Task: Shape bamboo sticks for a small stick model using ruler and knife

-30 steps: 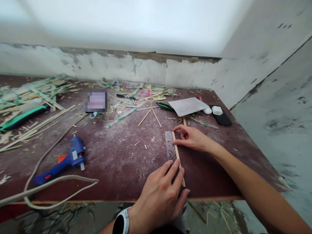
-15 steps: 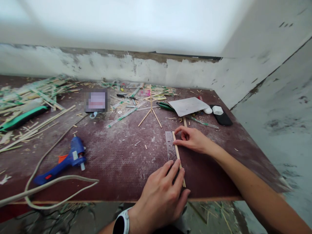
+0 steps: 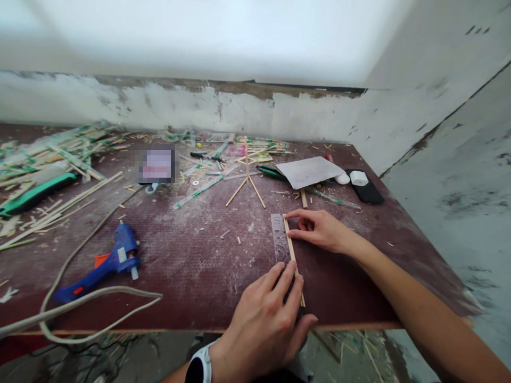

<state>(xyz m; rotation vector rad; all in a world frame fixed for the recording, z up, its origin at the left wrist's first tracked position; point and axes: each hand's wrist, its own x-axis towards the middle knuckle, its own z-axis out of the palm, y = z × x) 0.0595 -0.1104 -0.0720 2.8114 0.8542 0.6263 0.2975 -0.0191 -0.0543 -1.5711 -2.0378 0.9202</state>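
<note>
A clear plastic ruler [image 3: 280, 239] lies on the brown table, with thin wooden sticks [image 3: 290, 246] side by side along its right edge. My left hand [image 3: 269, 314] presses its fingers over the lower part of the ruler and sticks, holding them down; its thumb reaches past their near end. At the far end, the index finger and thumb of my right hand [image 3: 315, 230] touch the sticks from the right side, the other fingers curled. What lies under my left palm is hidden.
A blue glue gun [image 3: 122, 255] with its cord lies left. Joined sticks [image 3: 247, 178] form a three-legged figure at centre back. A white sheet [image 3: 313, 171], a black phone [image 3: 369, 194] and a white charger [image 3: 359, 178] lie back right. A green-black cutter [image 3: 40, 194] and stick bundles [image 3: 80, 149] occupy the left.
My right index finger has straightened along the far end of the sticks. My left thumb has moved slightly right. Ruler and sticks stay nearly in place; the view has shifted a little.
</note>
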